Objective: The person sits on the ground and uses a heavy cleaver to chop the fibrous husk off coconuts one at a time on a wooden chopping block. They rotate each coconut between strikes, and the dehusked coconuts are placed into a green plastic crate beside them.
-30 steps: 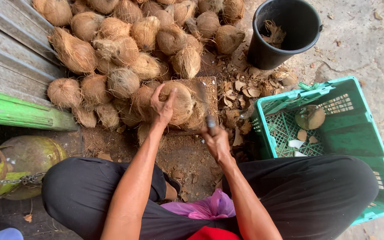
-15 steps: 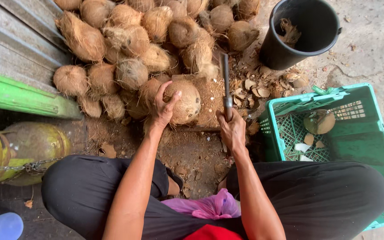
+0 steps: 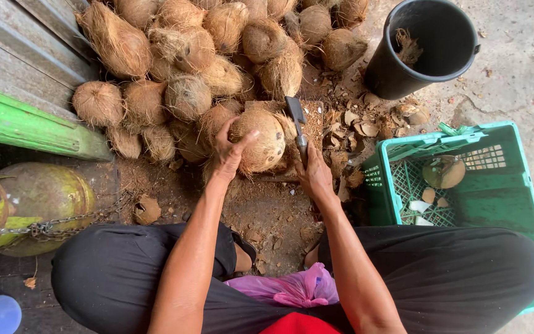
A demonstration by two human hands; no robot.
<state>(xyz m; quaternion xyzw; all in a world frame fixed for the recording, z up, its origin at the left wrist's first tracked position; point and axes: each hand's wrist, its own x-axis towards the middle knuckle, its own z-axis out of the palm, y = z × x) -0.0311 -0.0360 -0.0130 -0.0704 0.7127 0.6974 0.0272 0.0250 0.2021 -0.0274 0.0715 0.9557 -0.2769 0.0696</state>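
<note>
My left hand presses on a brown husked coconut that rests on a wooden chopping block. My right hand grips the handle of a cleaver. Its blade lies against the coconut's right side, pointing away from me. My forearms reach out over my knees in black trousers.
A heap of husked coconuts lies behind the block. A black bucket stands at the back right. A green plastic crate with a shelled coconut and white pieces sits to my right. Shell chips litter the ground. Green gas cylinders stand left.
The cleaver has swung from raised beside the coconut down against its right side. My left hand has shifted on the coconut, turning it slightly.
</note>
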